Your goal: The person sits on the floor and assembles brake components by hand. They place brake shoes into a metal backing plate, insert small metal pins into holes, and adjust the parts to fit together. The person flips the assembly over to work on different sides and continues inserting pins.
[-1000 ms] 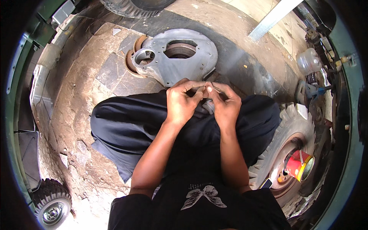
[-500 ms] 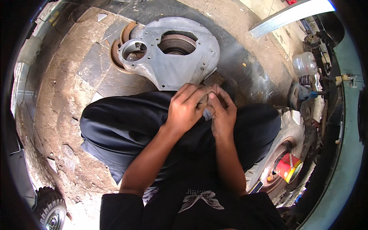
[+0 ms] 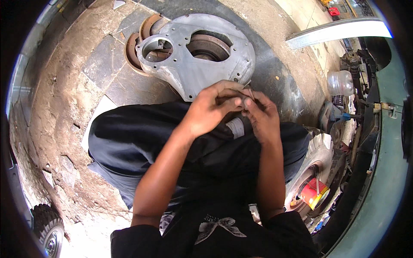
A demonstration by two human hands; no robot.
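Observation:
My left hand (image 3: 211, 108) and my right hand (image 3: 263, 114) meet above my crossed legs, fingertips touching. Between the fingertips is a small, thin, dark, stick-like piece (image 3: 251, 93); its kind is too small to make out. Both hands are closed in a pinch around it. Just beyond them lies a flat grey metal housing plate (image 3: 185, 71), with a round opening at its left and a larger angular one near its middle. Through the larger opening a rusty round part (image 3: 208, 45) shows.
Curved rusty brake shoes (image 3: 131, 53) lie against the plate's left side. At my right are a wheel (image 3: 297, 189) with a red and yellow can (image 3: 314, 192) on it, a clear plastic bottle (image 3: 340, 83) and a green vehicle panel (image 3: 393, 172). A small tyre (image 3: 49, 228) stands at lower left.
Both hands have shifted slightly right, with the left thumb now reaching toward the right fingers. The thin piece shows more clearly between the fingertips. The view has turned a little.

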